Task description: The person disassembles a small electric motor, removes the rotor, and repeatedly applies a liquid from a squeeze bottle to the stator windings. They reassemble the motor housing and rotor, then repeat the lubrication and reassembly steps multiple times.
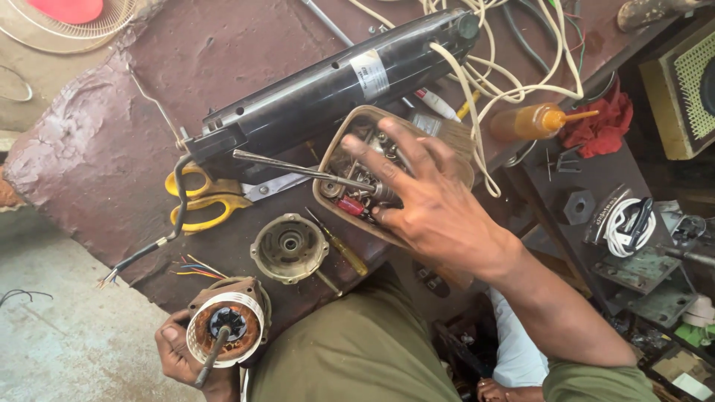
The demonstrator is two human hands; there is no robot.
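View from my head camera. My right hand (pixel 424 197) lies spread, fingers open, over a shallow tan tray (pixel 337 145) of screws and small tools at the workbench's near edge, grasping nothing that I can make out. My left hand (pixel 179 353) is closed around a motor stator with copper windings (pixel 225 327), held low beside my knee. Between them rests a round metal end cap (pixel 289 247); yellow-handled scissors (pixel 201 201) and a long black housing (pixel 335 85) lie beyond.
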